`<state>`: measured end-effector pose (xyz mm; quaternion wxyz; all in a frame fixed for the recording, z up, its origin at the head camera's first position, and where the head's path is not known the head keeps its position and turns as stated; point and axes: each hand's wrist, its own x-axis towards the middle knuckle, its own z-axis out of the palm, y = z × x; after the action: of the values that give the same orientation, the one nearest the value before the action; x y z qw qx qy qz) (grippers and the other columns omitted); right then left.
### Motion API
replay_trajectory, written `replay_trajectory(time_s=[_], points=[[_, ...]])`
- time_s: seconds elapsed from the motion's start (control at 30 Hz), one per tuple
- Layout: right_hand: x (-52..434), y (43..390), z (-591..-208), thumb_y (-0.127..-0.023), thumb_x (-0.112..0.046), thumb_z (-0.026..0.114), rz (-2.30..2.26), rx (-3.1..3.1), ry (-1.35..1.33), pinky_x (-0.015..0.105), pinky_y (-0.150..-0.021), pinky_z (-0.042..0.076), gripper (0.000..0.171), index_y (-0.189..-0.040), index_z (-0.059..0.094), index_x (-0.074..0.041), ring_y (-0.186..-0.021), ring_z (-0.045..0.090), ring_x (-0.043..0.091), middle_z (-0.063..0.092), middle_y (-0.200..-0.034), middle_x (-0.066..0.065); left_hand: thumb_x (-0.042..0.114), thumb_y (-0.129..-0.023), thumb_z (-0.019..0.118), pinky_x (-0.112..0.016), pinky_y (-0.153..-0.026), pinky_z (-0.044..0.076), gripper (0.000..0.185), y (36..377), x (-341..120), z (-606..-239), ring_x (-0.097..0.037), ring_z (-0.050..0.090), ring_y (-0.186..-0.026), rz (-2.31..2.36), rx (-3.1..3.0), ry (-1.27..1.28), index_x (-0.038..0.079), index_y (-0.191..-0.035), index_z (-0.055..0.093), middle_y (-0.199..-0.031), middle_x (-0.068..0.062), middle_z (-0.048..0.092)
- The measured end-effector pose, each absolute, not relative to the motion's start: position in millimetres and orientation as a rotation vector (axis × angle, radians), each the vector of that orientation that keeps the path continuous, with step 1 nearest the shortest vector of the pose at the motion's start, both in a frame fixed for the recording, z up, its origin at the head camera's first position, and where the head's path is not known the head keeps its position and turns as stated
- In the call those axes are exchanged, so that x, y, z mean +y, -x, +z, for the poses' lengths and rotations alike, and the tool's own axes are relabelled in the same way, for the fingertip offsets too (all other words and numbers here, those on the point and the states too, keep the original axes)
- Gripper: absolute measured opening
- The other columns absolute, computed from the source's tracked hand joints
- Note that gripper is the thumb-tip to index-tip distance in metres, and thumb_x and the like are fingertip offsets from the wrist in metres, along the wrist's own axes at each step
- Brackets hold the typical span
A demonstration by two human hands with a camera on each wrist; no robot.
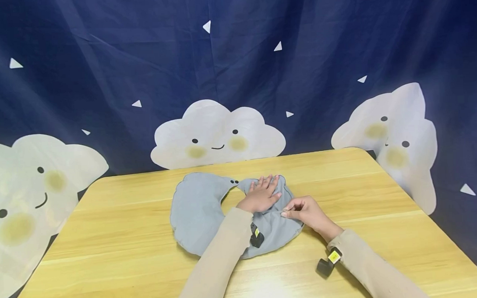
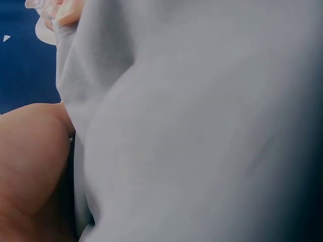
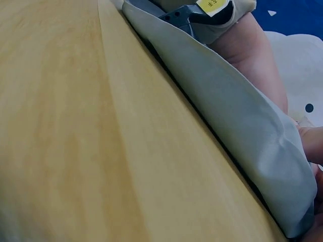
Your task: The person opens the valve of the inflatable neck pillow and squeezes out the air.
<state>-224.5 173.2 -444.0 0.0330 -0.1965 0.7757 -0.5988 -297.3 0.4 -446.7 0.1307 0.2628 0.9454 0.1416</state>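
Grey crescent fabric pillow (image 1: 197, 212) flat on wooden table (image 1: 382, 205), centre. Left hand (image 1: 260, 195) pressing it, fingers straight, spread. Right hand (image 1: 303, 210) pinching its edge. Yellow wrist label (image 3: 212, 5), writing unreadable.

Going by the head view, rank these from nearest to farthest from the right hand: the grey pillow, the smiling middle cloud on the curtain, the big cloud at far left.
1. Grey pillow: the right hand pinches its right edge.
2. Middle cloud: beyond the table's far edge, up and left.
3. Far-left cloud: past the table's left end.
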Motion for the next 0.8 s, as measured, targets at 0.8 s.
replay_trajectory(time_s=[0.8], points=[[177,231,-458,-0.077,0.003,0.073,-1.845,2.372,0.592,0.018,-0.055,0.046,0.003,-0.075,0.07,0.001,-0.062,0.056,0.004,0.069,-0.073,0.009,0.05,-0.1,0.025,-0.051,-0.115,0.0,0.061,295,8,-443,-0.026,-0.005,-0.145,0.267,2.734,-0.664,0.026,-0.153,0.004,-0.159,0.0,0.002]])
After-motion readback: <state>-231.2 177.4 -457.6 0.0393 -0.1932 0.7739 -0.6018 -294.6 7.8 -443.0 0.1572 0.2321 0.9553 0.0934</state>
